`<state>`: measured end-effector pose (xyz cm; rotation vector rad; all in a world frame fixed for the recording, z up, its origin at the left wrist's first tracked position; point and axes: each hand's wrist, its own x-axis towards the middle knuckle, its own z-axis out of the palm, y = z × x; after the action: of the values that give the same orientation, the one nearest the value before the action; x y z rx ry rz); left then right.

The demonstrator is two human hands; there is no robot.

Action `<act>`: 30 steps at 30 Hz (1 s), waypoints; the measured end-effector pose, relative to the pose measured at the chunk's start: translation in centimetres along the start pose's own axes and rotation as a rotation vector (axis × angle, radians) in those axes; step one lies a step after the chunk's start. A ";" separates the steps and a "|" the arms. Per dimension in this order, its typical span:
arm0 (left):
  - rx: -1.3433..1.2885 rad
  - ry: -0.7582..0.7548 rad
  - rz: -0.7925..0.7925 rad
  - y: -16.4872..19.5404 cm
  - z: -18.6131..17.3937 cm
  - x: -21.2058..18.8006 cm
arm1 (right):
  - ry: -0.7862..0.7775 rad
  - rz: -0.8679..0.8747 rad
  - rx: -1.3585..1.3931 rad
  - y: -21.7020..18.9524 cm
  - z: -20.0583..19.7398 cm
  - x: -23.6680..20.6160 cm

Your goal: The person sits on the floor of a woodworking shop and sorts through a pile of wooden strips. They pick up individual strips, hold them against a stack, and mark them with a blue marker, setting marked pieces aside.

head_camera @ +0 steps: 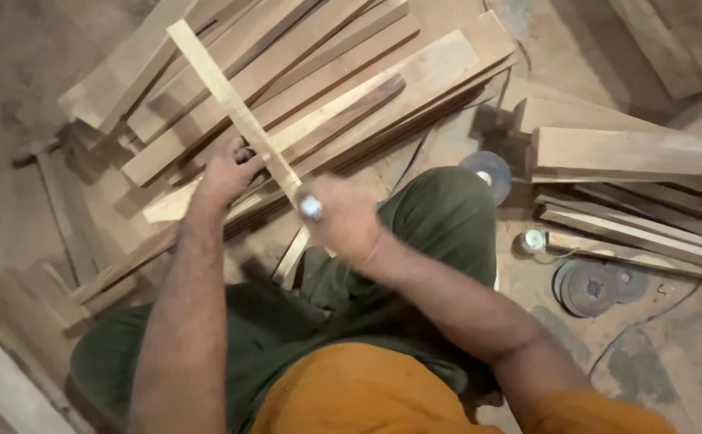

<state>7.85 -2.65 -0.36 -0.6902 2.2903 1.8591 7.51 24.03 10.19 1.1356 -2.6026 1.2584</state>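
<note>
- The left hand (226, 173) sits just left of centre, fingers curled and clamped on a pale wooden strip (234, 108), gripping it near the middle of its length.
- That strip runs from about 11 o'clock at the top of the view down toward the centre, tilted, its lower end reaching the right hand (339, 217).
- The right hand is closed into a fist at the strip's lower end, and is blurred; a small shiny blue-white object (310, 207) shows at the fist, and I cannot tell what it is.
- Directly under and behind the strip, from 10 to 1 o'clock, lies a pile of planks (327, 72), overlapping at slanted angles; the left hand's knuckles are right against them.
- A short offcut (291, 257) pokes out beneath the right hand, between the knees.
- At 3 o'clock a second stack of boards (632, 153) lies roughly level, well apart from both hands.
- Near 2 o'clock, just beyond the right knee in dark green trousers (439, 209), a grey disc (486, 170) rests on the floor.
- At 4 o'clock lie 2 or more dark round discs (592, 285), and beside them a small round pale object (534, 239) with a thin cord.
- More boards (14, 378) fill 8 o'clock.
- The dusty floor (6, 64) shows at 10 o'clock.
</note>
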 end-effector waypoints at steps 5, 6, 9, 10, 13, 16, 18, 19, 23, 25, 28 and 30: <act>-0.073 0.007 -0.008 -0.3 0.0 0.4 | 0.310 0.456 0.386 13.7 -7.9 7.7; -0.114 -0.012 -0.020 -0.3 0.0 0.6 | 0.419 0.450 0.545 16.5 -9.4 9.3; -0.133 -0.035 -0.008 -0.4 0.1 0.6 | 0.439 0.651 0.842 22.4 -12.1 10.7; -0.122 -0.037 0.005 -0.4 0.1 0.6 | 0.404 0.701 0.853 23.4 -12.0 10.5; -0.033 0.011 -0.036 -0.2 0.2 0.2 | 0.366 0.713 0.892 24.8 -11.3 10.0; -0.094 0.004 -0.071 -0.1 0.1 0.1 | 0.357 0.585 0.847 25.1 -10.1 10.0; -0.017 0.003 -0.050 0.0 0.1 0.2 | 0.333 0.523 0.774 25.0 -9.7 10.1; 0.022 0.004 -0.038 0.0 0.1 0.3 | 0.309 0.511 0.733 25.1 -9.4 10.2; -0.116 -0.037 -0.026 -0.3 0.1 0.5 | 0.187 0.363 0.657 25.0 -8.5 10.2; -0.151 -0.042 -0.025 -0.5 0.2 0.5 | 0.126 0.281 0.583 24.7 -8.0 10.3; -0.158 -0.024 -0.042 -0.6 0.2 0.5 | 0.050 0.203 0.502 24.1 -7.3 10.5; -0.150 -0.029 -0.016 -0.5 0.2 0.4 | 0.017 0.189 0.449 23.8 -6.9 10.7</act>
<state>7.63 -2.64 -1.01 -0.6929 2.1383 2.0359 -17.07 32.03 2.48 0.9264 -2.5336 1.9552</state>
